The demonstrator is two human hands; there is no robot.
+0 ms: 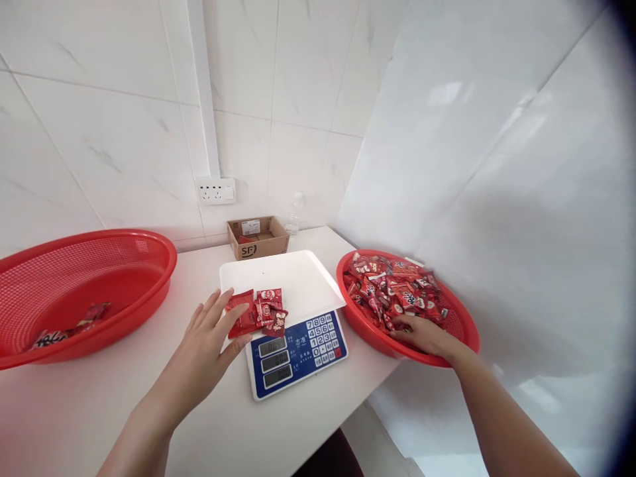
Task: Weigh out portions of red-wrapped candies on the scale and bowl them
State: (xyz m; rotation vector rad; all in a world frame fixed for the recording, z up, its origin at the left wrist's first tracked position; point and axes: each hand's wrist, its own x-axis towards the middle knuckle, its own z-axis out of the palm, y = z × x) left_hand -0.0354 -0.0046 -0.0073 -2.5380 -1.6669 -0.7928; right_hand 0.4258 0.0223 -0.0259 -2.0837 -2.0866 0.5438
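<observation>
A digital scale (303,348) with a white pan (293,278) stands mid-table. Several red snack packets (261,311) lie on the pan's near left corner. My left hand (211,338) rests at that corner, fingers spread, thumb and fingertips touching a red packet (241,310). My right hand (422,333) lies palm down inside the right red basket (368,331), on its pile of red packets (392,288); its fingertips are buried among them, so whether they grip one is unclear.
A large red mesh basket (124,271) at the left holds a few red packets (69,328). A small cardboard box (257,237) and a clear bottle (294,213) stand by the tiled wall. A wall socket (215,191) is above. The table's edge runs below the scale.
</observation>
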